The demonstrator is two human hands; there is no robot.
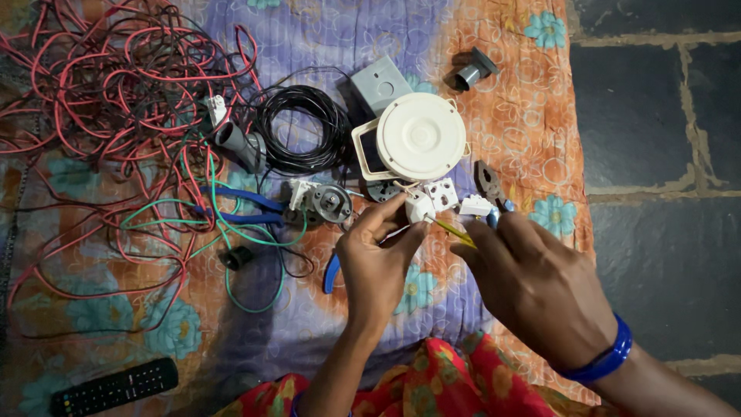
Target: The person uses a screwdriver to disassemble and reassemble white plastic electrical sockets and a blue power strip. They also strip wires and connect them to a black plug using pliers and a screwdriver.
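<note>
Head view: left hand [376, 255] is pinching a small white plug [419, 207] at frame centre; right hand [532, 282] is gripping a yellow screwdriver [453, 231] whose tip is touching it

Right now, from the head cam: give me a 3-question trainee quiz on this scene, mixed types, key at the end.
1. True or false: the left hand pinches a small white plug.
2. Multiple choice: the thin tool in the right hand is a
A) yellow-handled screwdriver
B) hammer
C) paint brush
3. Fill in: the black remote control lies at the lower ____ of the picture, on the flowered cloth.

Key: 1 true; 2 A; 3 left.
</note>
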